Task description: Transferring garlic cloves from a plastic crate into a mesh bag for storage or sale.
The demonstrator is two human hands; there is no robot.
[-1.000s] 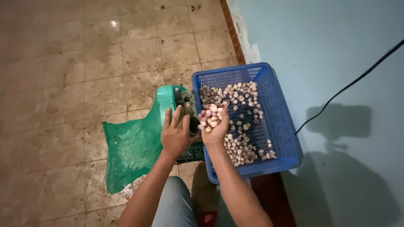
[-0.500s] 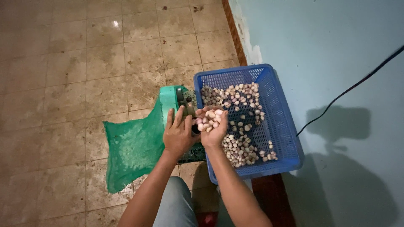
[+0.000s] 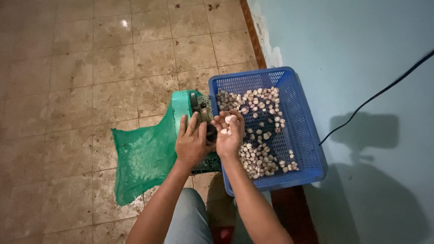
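Observation:
My right hand (image 3: 229,135) is cupped palm up at the near left rim of a blue plastic basket (image 3: 304,131), with a few pale garlic cloves (image 3: 229,121) lying in it. Many more loose cloves (image 3: 258,153) cover the basket's floor. My left hand (image 3: 193,141) rests with fingers spread on a small green machine (image 3: 195,105), right beside a dark round opening (image 3: 211,133) between the two hands. A green mesh bag (image 3: 143,158) hangs off the machine's left side onto the floor.
The floor (image 3: 90,68) is worn, stained beige tile. A pale blue wall (image 3: 361,54) rises at the right with a brown skirting strip (image 3: 253,36), and a black cable (image 3: 375,97) runs across it. My knee in grey trousers (image 3: 190,221) shows at the bottom.
My right hand holds fewer cloves than a second ago, when it carried a full heap. Both hands stay at the machine's opening; the view has shifted slightly.

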